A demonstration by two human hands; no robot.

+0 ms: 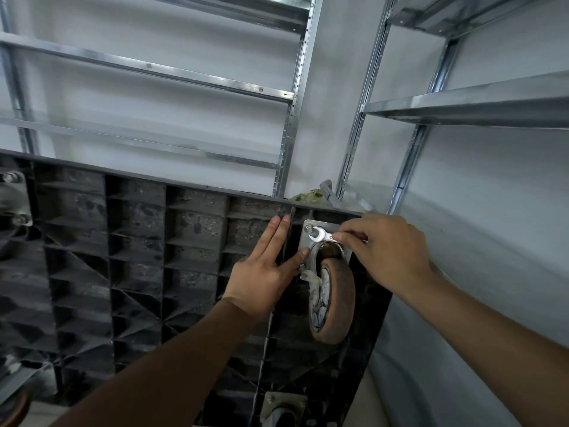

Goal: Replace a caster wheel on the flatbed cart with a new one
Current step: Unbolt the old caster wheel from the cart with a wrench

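The flatbed cart [138, 257] stands tipped on its side, its black ribbed underside facing me. A worn brown caster wheel [334, 300] hangs from a metal mounting plate [308, 241] near the cart's upper right corner. My right hand [388, 251] pinches a silver open-end wrench [321, 235] whose jaw sits on the plate's upper left bolt [309, 230]. My left hand [264, 266] lies flat with straight fingers on the ribs beside the plate, its thumb touching the plate's left edge by a lower bolt [301, 267].
Another caster [283, 408] is bolted at the cart's lower edge, and one more [14, 208] at far left. Metal shelving uprights [295, 97] and shelves [480, 106] stand against the white wall behind. A greenish rag [309, 196] lies beyond the cart's top edge.
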